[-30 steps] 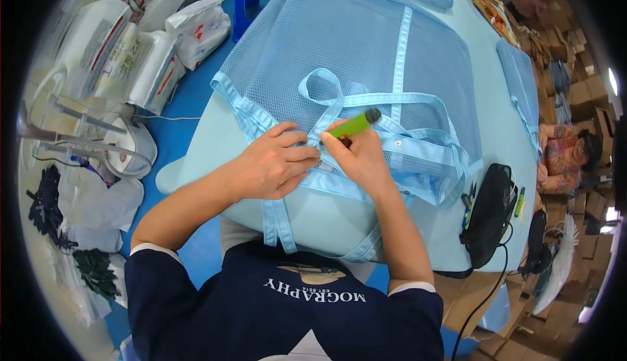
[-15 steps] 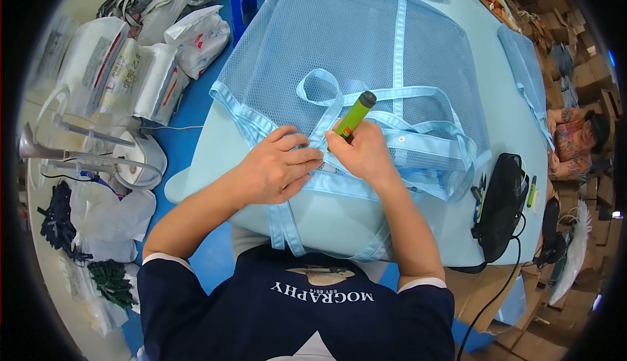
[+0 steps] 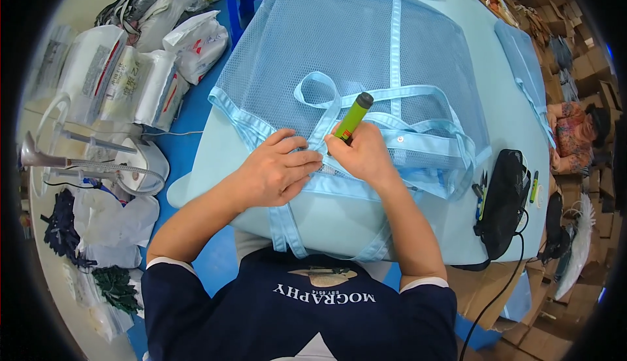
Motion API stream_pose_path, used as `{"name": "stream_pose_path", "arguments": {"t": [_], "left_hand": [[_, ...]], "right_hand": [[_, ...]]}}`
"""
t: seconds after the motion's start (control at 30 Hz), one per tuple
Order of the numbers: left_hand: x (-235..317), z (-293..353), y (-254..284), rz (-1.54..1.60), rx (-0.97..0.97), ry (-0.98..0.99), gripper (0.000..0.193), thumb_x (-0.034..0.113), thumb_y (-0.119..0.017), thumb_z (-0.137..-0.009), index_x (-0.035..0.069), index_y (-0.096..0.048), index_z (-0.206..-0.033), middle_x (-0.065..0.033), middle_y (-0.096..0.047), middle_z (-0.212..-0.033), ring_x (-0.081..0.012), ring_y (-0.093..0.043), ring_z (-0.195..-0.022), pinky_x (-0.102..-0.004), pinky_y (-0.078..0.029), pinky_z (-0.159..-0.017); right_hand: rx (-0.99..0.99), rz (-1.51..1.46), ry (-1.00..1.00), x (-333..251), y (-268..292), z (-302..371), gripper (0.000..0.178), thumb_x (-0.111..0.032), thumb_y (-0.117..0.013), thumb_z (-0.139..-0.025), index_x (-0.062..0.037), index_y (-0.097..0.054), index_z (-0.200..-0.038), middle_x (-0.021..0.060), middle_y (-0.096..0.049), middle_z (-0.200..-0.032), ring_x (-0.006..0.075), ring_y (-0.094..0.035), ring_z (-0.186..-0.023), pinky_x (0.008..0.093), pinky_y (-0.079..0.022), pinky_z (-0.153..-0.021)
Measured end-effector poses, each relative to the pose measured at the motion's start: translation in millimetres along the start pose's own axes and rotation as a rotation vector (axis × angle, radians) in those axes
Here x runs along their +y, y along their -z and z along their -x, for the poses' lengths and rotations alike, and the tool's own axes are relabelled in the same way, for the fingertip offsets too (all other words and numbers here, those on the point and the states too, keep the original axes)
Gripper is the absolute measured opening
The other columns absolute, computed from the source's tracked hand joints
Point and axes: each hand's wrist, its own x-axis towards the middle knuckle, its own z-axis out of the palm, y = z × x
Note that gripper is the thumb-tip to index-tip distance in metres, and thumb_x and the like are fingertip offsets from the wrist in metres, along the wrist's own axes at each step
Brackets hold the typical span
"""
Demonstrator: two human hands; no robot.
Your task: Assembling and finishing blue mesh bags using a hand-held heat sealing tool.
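Note:
A light blue mesh bag point(image 3: 287, 54) with smooth blue trim lies spread over the table. My right hand point(image 3: 364, 155) is closed round a thick green pen point(image 3: 353, 120) with a dark end. The pen leans up and away to the right, and its lower tip is hidden by my fingers at the bag's near edge. Just left of it my left hand point(image 3: 277, 168) lies on the same trim, fingers stretched out and resting on the cloth. A looped blue strap point(image 3: 319, 86) curls beyond my hands, and more strap point(image 3: 285, 227) hangs over the near table edge.
A black pouch point(image 3: 501, 204) with a cord lies on the right of the table point(image 3: 313, 214), near a green pen point(image 3: 534, 188). Folded blue pieces point(image 3: 522, 67) lie farther off. Plastic-wrapped packs point(image 3: 98, 67) fill the left side. Another person point(image 3: 575, 135) sits at the far right among cardboard.
The whole view has shifted slightly. My hands, the green pen and the bag keep almost the same places relative to each other.

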Motion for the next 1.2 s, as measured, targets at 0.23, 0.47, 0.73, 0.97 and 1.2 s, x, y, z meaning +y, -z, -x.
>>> {"name": "stream_pose_path", "arguments": {"t": [0.23,0.47,0.73,0.97,1.2], "left_hand": [[-1.0,-0.5,1.2,-0.004,0.007,0.001,0.025,0.005,-0.067,-0.066,0.001,-0.068,-0.090,-0.0051,-0.064,-0.103,-0.0247,-0.056,-0.097,-0.0427,-0.042,-0.093],[0.0,-1.2,-0.5,-0.007,0.006,-0.004,0.025,0.006,-0.066,-0.067,0.001,-0.068,-0.092,-0.0048,-0.064,-0.104,-0.0245,-0.056,-0.096,-0.0416,-0.041,-0.094],[0.4,-0.8,1.4,-0.010,0.005,-0.009,0.025,0.005,-0.066,-0.066,0.002,-0.068,-0.091,-0.0047,-0.063,-0.103,-0.0248,-0.056,-0.096,-0.0412,-0.041,-0.093],[0.3,-1.0,1.0,0.011,0.016,-0.001,0.023,0.006,-0.067,-0.066,0.001,-0.068,-0.089,-0.0043,-0.064,-0.103,-0.0250,-0.056,-0.096,-0.0407,-0.043,-0.092],[0.6,-2.9,1.3,0.031,0.008,0.004,0.022,0.005,-0.067,-0.066,0.001,-0.068,-0.088,-0.0043,-0.065,-0.102,-0.0251,-0.056,-0.096,-0.0413,-0.044,-0.092]], "right_hand": [[0.031,0.111,0.034,-3.6,-1.3,0.9,0.019,-0.016,-0.063,-0.080,0.0005,-0.058,-0.073,0.0028,-0.053,-0.055,0.0107,-0.049,-0.052,0.0288,-0.039,-0.048],[0.036,-0.032,0.101,-0.1,-2.0,6.1,0.017,-0.014,-0.064,-0.080,0.0014,-0.059,-0.075,0.0021,-0.053,-0.055,0.0096,-0.048,-0.052,0.0283,-0.039,-0.048],[0.029,-0.056,0.120,-0.3,-3.8,6.6,0.015,-0.013,-0.065,-0.082,0.0013,-0.061,-0.082,0.0009,-0.053,-0.057,0.0061,-0.046,-0.052,0.0261,-0.036,-0.046],[-0.007,-0.148,0.105,0.6,-2.3,6.7,0.012,-0.011,-0.065,-0.082,0.0009,-0.061,-0.083,-0.0008,-0.051,-0.058,0.0045,-0.045,-0.053,0.0241,-0.035,-0.046],[0.006,-0.074,0.148,-0.4,-2.1,8.4,0.012,-0.010,-0.066,-0.082,0.0009,-0.062,-0.083,-0.0001,-0.051,-0.058,0.0053,-0.045,-0.054,0.0247,-0.035,-0.047]]}}
